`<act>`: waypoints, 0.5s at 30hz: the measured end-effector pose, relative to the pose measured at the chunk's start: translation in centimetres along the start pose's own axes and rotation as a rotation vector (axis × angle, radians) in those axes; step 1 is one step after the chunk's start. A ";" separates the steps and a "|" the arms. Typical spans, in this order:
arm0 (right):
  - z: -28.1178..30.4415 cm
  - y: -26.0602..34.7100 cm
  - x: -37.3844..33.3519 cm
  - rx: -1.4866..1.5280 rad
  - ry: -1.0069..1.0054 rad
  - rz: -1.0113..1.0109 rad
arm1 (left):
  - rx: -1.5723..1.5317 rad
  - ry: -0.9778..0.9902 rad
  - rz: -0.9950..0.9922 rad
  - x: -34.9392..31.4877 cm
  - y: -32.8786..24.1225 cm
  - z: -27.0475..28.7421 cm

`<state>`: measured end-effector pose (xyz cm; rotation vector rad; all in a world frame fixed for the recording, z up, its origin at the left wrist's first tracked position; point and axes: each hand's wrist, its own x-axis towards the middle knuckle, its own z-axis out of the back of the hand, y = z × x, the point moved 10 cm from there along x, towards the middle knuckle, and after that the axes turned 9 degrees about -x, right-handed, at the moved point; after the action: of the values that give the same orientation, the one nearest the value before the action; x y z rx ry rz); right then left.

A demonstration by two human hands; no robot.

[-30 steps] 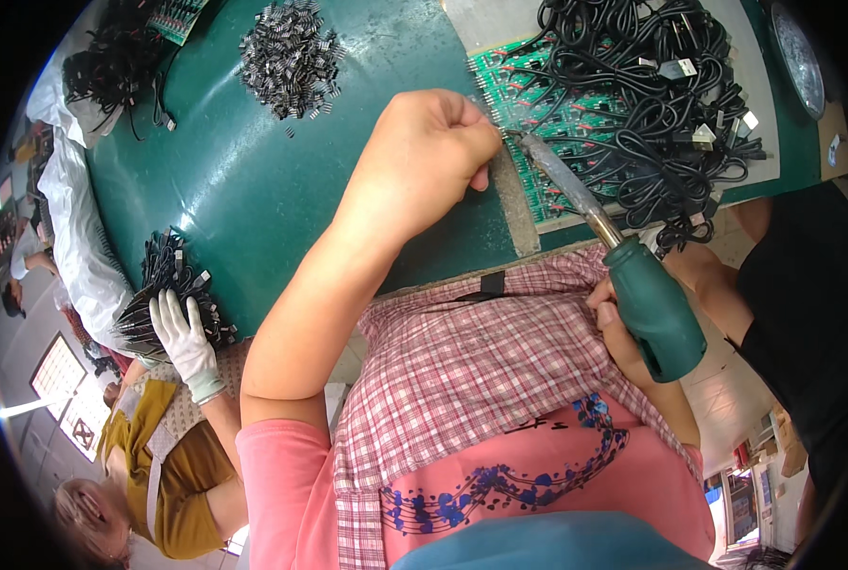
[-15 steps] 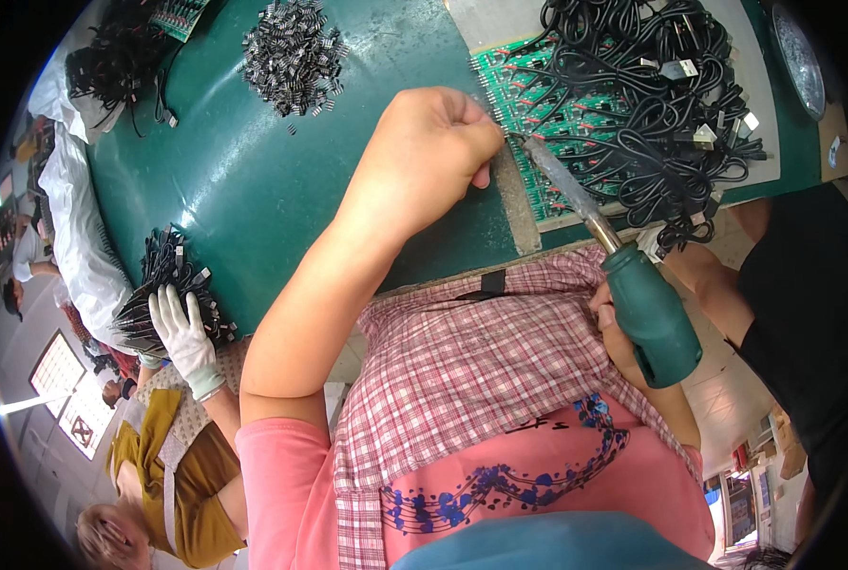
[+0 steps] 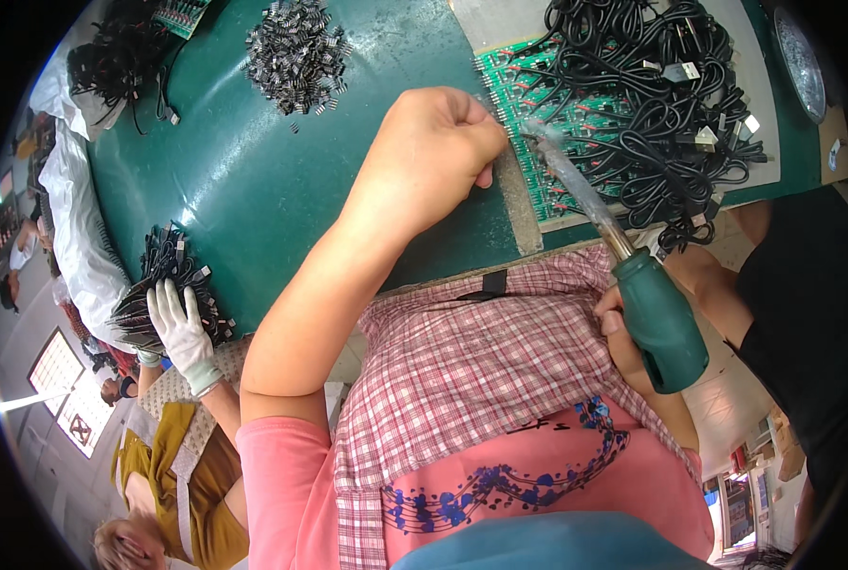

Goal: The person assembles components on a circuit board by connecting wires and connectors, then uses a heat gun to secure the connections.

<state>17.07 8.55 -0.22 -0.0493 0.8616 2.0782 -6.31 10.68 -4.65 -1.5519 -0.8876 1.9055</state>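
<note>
My left hand (image 3: 440, 157) is closed in a pinch at the left edge of a green circuit board panel (image 3: 506, 87). Whatever sits between its fingertips is hidden. My right hand (image 3: 618, 321) grips the green handle of a soldering iron (image 3: 659, 318), mostly hidden behind it. The iron slants up and left, its tip over the panel's left side, just right of my left fingers. A little pale smoke (image 3: 543, 133) hangs at the tip. Black USB cables (image 3: 633, 142) lie coiled across the panel, with red and black wire ends among the boards.
A heap of small metal parts (image 3: 297, 57) lies on the green table (image 3: 253, 180). To the left, a co-worker's gloved hand (image 3: 182, 332) rests on a bundle of black cables (image 3: 165, 261). More cables (image 3: 115, 62) lie at far left. A round metal dish (image 3: 798, 65) stands at far right.
The soldering iron and my right hand have shifted slightly right. Smoke now shows at the tip. My left hand has barely moved. At left, the co-worker's body has shifted a little.
</note>
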 end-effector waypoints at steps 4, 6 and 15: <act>-0.4 -0.9 -0.8 0.012 -0.090 0.046 | -0.007 0.006 0.003 0.1 -0.1 -0.3; -0.4 -0.9 -0.7 0.004 -0.075 0.033 | -0.013 0.006 0.000 0.1 -0.1 -0.3; 0.2 -0.9 -0.7 0.376 -0.053 -0.067 | 0.014 -0.018 0.009 -0.2 0.1 0.1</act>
<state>18.21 8.59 -0.32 0.1754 1.1861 1.8174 -6.34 10.48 -4.59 -1.5354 -0.8746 1.9311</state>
